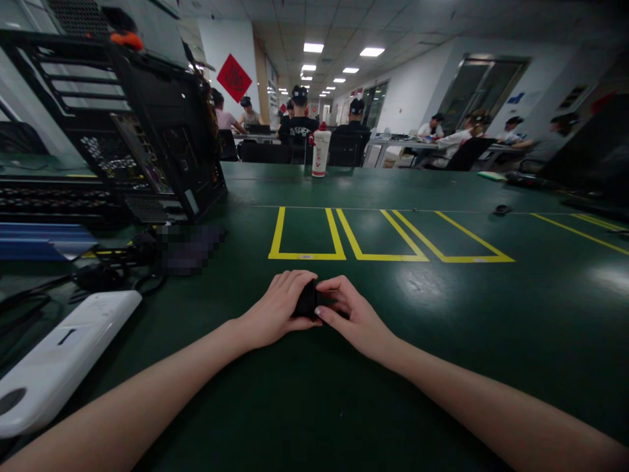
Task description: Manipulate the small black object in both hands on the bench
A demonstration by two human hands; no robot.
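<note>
Green table [314,406] underlies both hands [275,305] [360,321], grip closed on a black object [305,301]; bottle lettering [320,152] seems illegible.

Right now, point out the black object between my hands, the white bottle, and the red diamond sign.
Black object [305,301]: head view, on its exposed dark surface.
White bottle [320,153]: head view, on the middle of its body.
Red diamond sign [234,78]: head view, at its centre.
</note>
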